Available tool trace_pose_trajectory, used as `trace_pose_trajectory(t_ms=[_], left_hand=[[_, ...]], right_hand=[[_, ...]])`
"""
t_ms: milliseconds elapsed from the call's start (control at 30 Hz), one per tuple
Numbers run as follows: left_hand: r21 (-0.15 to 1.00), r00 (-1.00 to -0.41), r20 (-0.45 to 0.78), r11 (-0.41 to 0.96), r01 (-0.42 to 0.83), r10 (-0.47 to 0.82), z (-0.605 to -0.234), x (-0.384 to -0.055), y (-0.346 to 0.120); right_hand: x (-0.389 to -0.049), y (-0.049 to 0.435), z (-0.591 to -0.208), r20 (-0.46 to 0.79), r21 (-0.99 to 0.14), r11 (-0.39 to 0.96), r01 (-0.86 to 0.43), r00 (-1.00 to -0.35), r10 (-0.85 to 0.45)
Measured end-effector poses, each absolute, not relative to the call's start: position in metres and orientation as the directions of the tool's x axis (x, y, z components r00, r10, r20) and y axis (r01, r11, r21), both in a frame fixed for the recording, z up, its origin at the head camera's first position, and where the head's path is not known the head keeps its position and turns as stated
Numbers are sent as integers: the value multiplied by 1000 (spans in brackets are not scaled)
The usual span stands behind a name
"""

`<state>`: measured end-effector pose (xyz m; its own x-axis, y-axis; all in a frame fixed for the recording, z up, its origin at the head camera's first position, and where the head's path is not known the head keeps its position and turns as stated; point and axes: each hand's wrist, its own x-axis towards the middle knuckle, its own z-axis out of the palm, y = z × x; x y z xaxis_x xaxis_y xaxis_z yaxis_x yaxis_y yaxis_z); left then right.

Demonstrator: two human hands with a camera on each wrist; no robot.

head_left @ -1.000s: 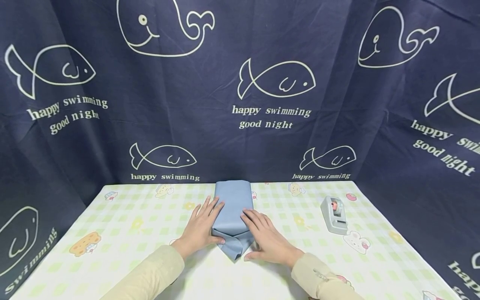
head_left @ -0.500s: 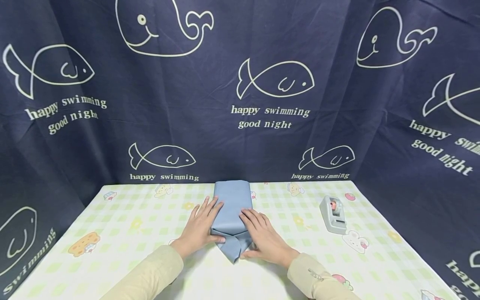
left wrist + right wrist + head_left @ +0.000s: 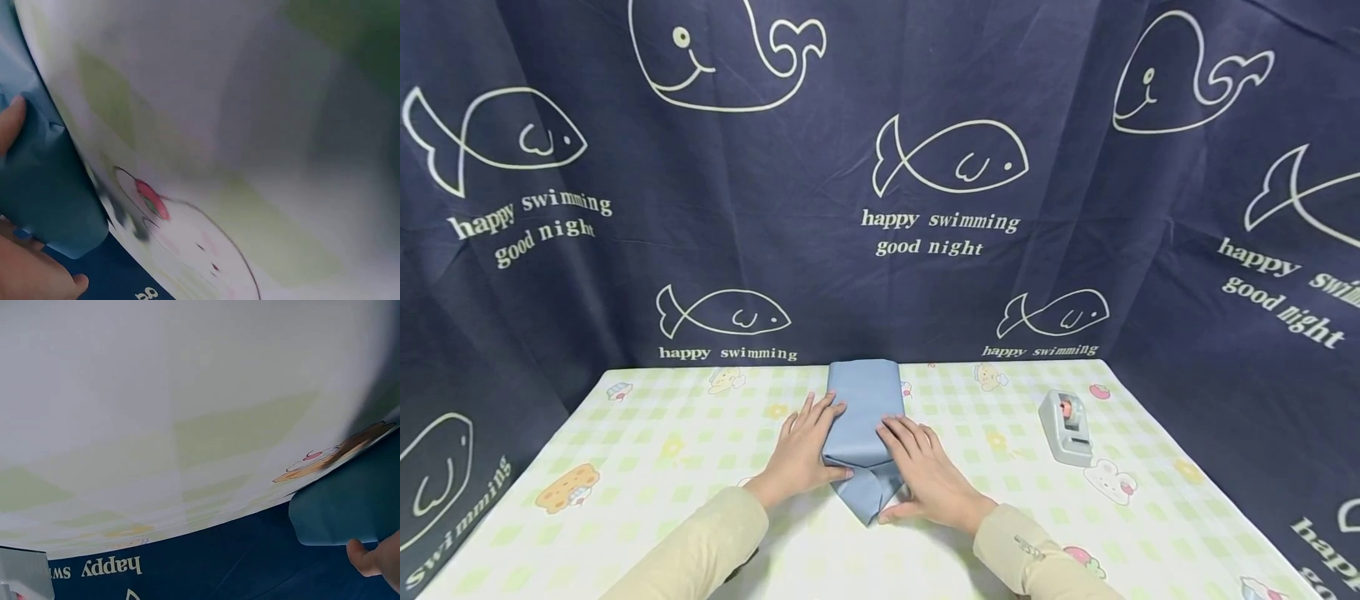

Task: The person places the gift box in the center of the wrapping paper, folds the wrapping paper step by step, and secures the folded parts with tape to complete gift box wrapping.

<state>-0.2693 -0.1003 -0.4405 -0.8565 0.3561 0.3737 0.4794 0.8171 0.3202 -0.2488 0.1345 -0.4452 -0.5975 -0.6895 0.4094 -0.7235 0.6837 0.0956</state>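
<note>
One desk [image 3: 662, 525] | one blue parcel [image 3: 863, 408] on it, between the hands: body looks wrapped, near flap [image 3: 863, 493] folded to a point, fastening seemingly left (no tape visible there) | two hands, left hand [image 3: 801, 457] and right hand [image 3: 931, 482], fingers extended, resting on its sides | one tape dispenser [image 3: 1063, 446], untouched, off rightward

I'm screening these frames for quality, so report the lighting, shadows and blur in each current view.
Head view: bright, blue package and tape dispenser crisp, faint shadow beside the left sleeve; left wrist view: dimmer, tablecloth blurred toward the top, broad shadows at right; right wrist view: also dim, dark shadow at right, curtain lettering inverted but readable.
</note>
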Motion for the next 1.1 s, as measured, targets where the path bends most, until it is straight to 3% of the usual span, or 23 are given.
trace_pose_trajectory(t_ms=[333,767,967,1100], left_hand=[[343,-866,364,815,467,342,-438,-270,-97],[376,-852,282,767,521,441,-435,-269,-105],[359,-813,256,730,582,523,-430,-266,-111],[288,-773,279,718,634,570,-428,-262,-112]], right_hand=[[-251,133,-447,452,164,698,-697,-575,-681],[-253,135,-448,458,147,682,-717,-562,-689],[-254,135,-448,453,120,683,-721,-572,-684],[-254,135,-448,464,126,683,-720,-566,-682]])
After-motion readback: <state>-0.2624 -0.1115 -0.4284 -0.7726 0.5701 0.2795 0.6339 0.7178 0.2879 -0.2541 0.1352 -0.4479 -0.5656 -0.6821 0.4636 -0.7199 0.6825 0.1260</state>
